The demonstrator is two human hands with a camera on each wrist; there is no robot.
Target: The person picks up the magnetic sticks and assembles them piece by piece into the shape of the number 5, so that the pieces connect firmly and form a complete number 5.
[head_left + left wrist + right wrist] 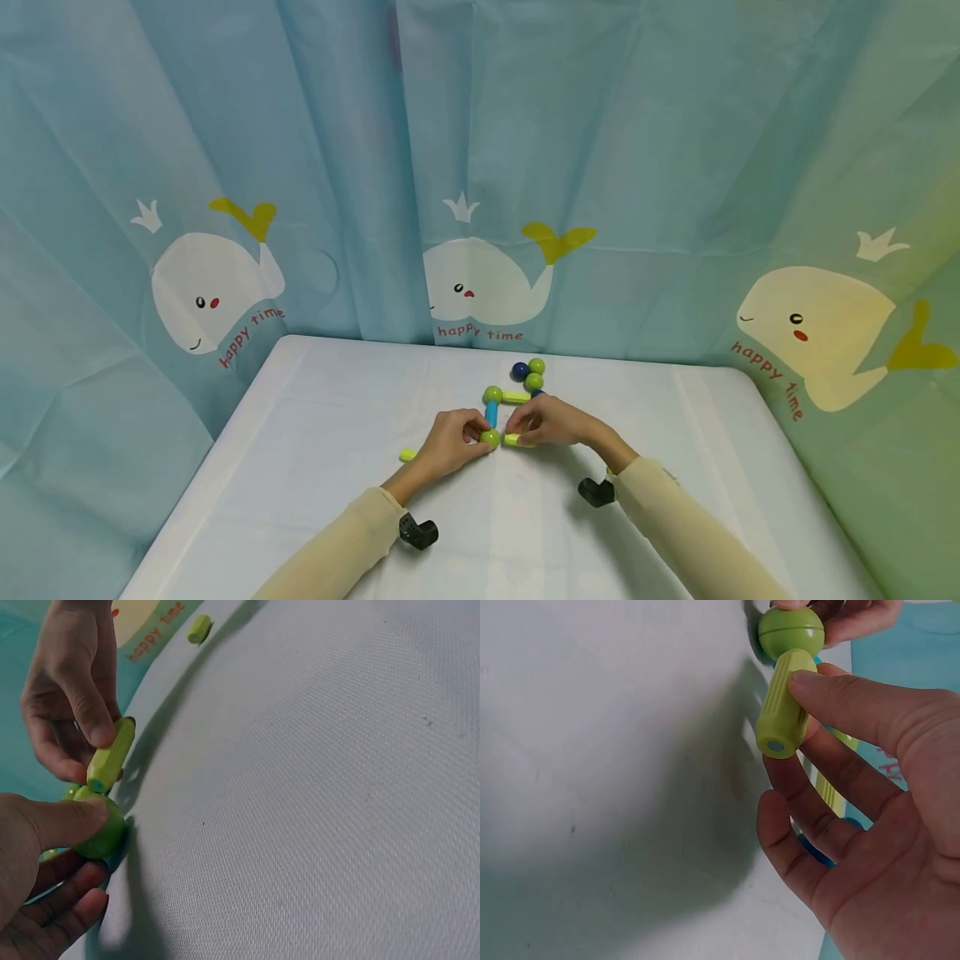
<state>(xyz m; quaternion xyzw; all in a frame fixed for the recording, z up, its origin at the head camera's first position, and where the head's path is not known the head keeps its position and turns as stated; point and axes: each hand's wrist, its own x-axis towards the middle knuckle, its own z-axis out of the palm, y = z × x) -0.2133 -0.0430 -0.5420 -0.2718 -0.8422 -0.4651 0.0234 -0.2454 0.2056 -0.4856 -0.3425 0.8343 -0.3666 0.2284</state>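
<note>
In the head view my left hand [450,442] pinches a green ball [491,438] between thumb and fingers, low over the table. My right hand [552,419] pinches a ribbed yellow-green magnetic rod [784,712], which has a small grey disc in its near end. The rod's far end is right at the green ball [792,631] in the right wrist view. From that ball a blue rod [492,413] runs back to a second green ball [492,394]. Another yellow-green rod [515,397] leads rightward from there to a dark blue ball, partly hidden behind my right hand.
Behind the right hand sit a dark blue ball [521,372] and two green balls, one of them here [536,365]. A loose yellow-green rod [407,455] lies left of my left hand. A whale-print curtain [645,167] hangs beyond the white table [300,417].
</note>
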